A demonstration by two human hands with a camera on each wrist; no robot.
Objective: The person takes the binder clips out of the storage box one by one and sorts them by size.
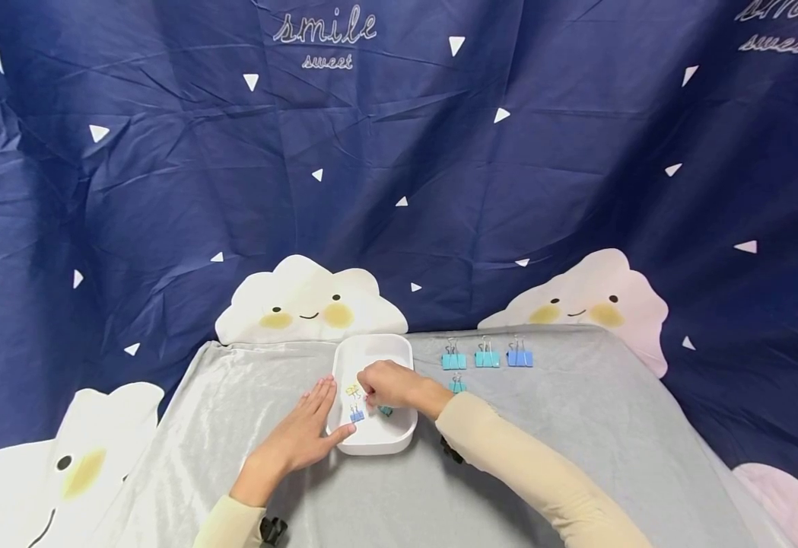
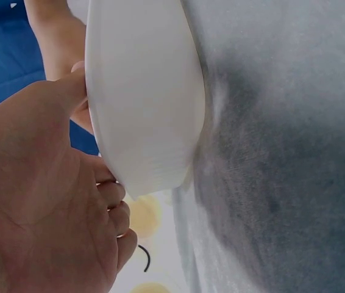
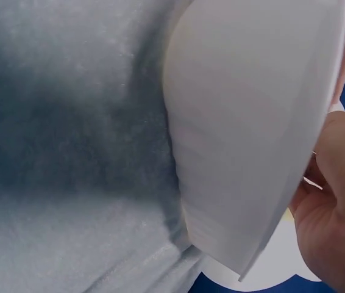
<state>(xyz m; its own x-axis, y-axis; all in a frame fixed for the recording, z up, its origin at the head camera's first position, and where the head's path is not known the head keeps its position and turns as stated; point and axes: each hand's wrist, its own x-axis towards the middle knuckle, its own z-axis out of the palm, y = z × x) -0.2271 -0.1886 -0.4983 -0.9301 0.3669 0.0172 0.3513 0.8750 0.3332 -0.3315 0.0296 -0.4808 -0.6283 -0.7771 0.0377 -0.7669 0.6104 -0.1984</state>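
A white tray (image 1: pixel 345 443) stands on the grey cloth. My left hand (image 1: pixel 308 430) rests along its left rim, fingers extended and thumb over the near edge; the left wrist view shows the palm beside the tray wall (image 2: pixel 145 91). Inside lie a yellow binder clip (image 1: pixel 353 390), a blue binder clip (image 1: pixel 357 415) and a teal binder clip (image 1: pixel 386 411). My right hand (image 1: pixel 390 384) reaches over the right rim into the tray with curled fingers, right by these clips. Its fingertips are mostly hidden, so I cannot tell whether they pinch a clip.
Right of the tray, two teal binder clips (image 1: pixel 453 360) (image 1: pixel 487 358) and a blue one (image 1: pixel 519 358) stand in a row. A smaller teal clip (image 1: pixel 457 386) sits in front, close to my right wrist. A dark blue curtain (image 1: pixel 440 152) hangs behind the grey cloth (image 1: pixel 563 426).
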